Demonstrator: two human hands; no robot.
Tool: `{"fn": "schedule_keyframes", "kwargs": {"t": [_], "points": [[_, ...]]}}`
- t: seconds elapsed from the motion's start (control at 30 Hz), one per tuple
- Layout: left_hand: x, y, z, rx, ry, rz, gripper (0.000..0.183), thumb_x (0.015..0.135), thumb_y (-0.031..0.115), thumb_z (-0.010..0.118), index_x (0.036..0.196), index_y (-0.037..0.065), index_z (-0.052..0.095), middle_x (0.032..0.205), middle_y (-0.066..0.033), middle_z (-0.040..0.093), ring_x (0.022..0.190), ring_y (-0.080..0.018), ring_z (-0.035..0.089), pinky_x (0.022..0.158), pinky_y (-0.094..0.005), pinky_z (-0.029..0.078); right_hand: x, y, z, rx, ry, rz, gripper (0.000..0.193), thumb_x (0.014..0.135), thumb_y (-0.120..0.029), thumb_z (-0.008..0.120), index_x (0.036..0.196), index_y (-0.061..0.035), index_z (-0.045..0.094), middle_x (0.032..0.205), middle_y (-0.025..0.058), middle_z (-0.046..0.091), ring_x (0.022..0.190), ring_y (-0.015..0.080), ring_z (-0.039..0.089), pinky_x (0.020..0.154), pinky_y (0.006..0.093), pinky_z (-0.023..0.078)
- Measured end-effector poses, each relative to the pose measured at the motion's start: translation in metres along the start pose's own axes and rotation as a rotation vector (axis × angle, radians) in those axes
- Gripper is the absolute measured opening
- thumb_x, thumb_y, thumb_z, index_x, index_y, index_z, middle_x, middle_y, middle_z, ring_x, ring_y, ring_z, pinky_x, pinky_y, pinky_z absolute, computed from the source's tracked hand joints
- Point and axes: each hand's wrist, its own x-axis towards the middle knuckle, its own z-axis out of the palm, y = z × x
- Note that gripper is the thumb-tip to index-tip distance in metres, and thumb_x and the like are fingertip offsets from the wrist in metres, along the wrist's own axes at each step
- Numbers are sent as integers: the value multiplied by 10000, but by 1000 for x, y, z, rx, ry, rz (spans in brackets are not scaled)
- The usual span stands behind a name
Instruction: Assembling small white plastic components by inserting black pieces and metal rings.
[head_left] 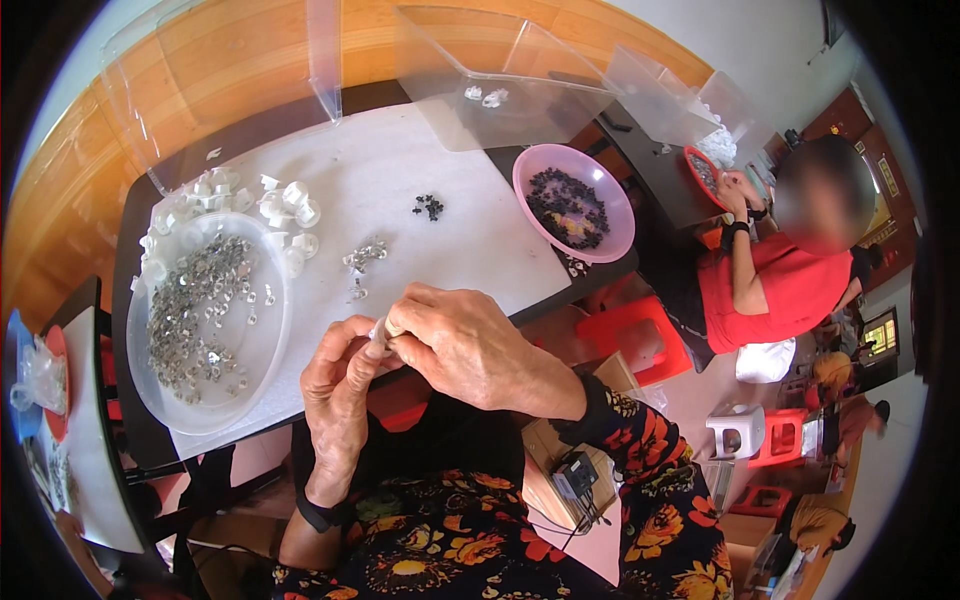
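Note:
Close to the table's near edge, my left hand point(342, 385) and my right hand point(465, 345) meet fingertip to fingertip. Between them they pinch a small white plastic part point(377, 334), mostly hidden by the fingers. Just beyond lies a little pile of small shiny metal pieces point(366, 255) on the white table mat point(340, 180). Farther off is a small heap of black pieces point(428, 207). To the left stands a round translucent tray point(265, 350) holding many silvery metal pieces. White plastic fittings point(290, 203) are gathered behind and beside it.
A pink bowl point(622, 205) of small black parts sits at the table's right end. Clear plastic bins point(500, 110) stand along the far side. On the right, a person in a red shirt point(790, 285) works over a red bowl point(703, 178). Red stools point(650, 340) stand nearby.

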Motion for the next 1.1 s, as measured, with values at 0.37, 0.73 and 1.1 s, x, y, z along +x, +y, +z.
{"fn": "schedule_keyframes", "kwargs": {"t": [0.37, 0.73, 1.1], "points": [[4, 7, -14, -291, -20, -256, 291, 905, 191, 604, 1122, -1, 579, 932, -121, 638, 739, -207, 616, 642, -328, 530, -4, -4, -3, 141, -23, 277, 196, 781, -164, 654, 731, -10, 543, 679, 127, 634, 520, 305, 579, 516, 390, 455], [8, 15, -16, -339, -25, -305, 382, 933, 263, 553, 1112, -75, 541, 867, -132, 620, 670, -201, 612, 611, -303, 528, -1, -5, 13, 55, 213, -175, 229, 744, -37, 677, 943, -136, 624, 789, 27, 549, 656, 194, 596, 546, 301, 487], [8, 14, -16, -288, -55, -313, 383, 935, 261, 549, 1100, -85, 542, 850, -127, 618, 679, -196, 613, 615, -299, 527, -2, -1, 11, 17, 214, -200, 227, 729, -33, 682, 922, -126, 607, 755, 29, 536, 635, 204, 580, 548, 315, 477]]}}
